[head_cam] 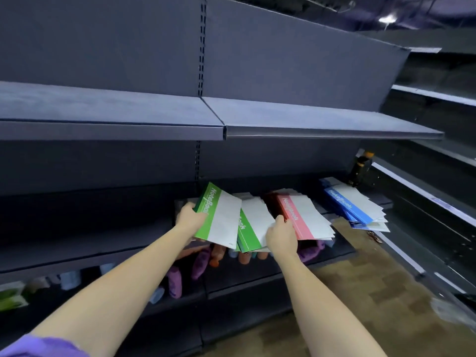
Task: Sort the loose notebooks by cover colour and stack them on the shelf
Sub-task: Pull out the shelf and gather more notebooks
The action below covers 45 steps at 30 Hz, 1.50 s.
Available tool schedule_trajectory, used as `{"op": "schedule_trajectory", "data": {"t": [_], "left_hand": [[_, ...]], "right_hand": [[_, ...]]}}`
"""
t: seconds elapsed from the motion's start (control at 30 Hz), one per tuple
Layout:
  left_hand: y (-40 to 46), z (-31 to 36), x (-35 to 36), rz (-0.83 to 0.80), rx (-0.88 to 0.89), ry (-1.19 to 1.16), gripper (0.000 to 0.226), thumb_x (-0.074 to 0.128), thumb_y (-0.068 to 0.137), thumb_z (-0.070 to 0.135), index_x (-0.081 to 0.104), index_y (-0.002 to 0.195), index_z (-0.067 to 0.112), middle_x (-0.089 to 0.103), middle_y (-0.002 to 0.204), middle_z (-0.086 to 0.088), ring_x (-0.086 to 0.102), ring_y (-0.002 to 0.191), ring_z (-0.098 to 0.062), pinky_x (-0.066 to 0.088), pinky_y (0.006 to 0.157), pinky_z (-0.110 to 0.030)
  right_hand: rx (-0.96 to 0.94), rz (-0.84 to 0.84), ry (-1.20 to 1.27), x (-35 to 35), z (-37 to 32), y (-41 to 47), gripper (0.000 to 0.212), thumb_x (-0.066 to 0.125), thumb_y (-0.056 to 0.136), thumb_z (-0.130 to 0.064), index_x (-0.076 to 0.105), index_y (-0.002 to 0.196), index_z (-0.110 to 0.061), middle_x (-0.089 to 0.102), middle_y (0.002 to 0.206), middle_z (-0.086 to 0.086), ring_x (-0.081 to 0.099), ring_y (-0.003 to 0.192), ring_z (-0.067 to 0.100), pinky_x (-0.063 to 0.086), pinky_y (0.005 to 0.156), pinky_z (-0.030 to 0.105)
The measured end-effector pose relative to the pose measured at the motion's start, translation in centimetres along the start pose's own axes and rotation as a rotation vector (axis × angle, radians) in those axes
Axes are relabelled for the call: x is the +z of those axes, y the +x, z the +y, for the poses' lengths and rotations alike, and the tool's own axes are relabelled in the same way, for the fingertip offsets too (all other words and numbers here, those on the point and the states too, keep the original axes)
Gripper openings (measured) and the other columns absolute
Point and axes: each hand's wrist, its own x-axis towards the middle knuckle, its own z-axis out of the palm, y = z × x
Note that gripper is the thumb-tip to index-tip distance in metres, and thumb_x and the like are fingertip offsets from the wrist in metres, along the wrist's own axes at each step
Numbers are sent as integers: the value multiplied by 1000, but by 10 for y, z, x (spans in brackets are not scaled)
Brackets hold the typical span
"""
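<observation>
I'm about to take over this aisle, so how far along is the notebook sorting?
Mostly grouped: the blue notebooks and the pink notebooks each sit in their own loose pile on the shelf. In hand: the left hand holds a green notebook over the green pile, with the right hand at that pile's edge. Left: all three piles are fanned and need squaring.

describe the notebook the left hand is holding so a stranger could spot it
On the dark metal shelf lie green, red and blue piles. The tilted green-and-white notebook is at the left end, gripped by the left hand; it alone is lifted.
</observation>
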Motion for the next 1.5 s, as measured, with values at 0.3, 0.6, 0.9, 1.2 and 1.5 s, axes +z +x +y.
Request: {"op": "schedule_trajectory", "data": {"t": [0.3,0.6,0.9,1.2,1.5], "left_hand": [[-25,16,72,48,-31,-41,24,54,86,0,50,109,7,64,104,-18,58,78,-26,45,61,-31],[-40,24,127,77,-15,598,27,49,91,9,49,117,8,41,133,-13,36,127,-36,39,102,-46],[-46,12,83,77,142,600,54,55,87,10,45,139,9,52,133,-16,49,123,-35,45,99,-41],[-63,-22,-10,98,163,729,54,53,90,19,42,142,15,51,136,-10,46,126,-32,45,97,-44],[-98,-92,-171,181,133,844,51,50,97,33,41,145,16,52,137,-10,46,126,-33,45,99,-45]], "right_hand": [[-185,-223,-39,2,28,33,33,39,96,-10,50,126,-7,49,126,15,50,108,32,44,81,38],[-421,-305,41,-17,51,44,35,45,99,-16,53,132,-6,49,129,12,56,105,28,47,86,34],[-565,-325,23,-9,23,26,38,47,98,-20,55,133,-8,54,126,10,53,115,27,48,94,39],[-673,-375,28,10,-45,-25,41,50,96,-20,53,136,-11,52,132,10,53,118,28,47,94,36],[-780,-484,51,65,-172,-132,43,54,94,-27,52,135,-13,52,131,9,50,123,29,42,102,37]]}}
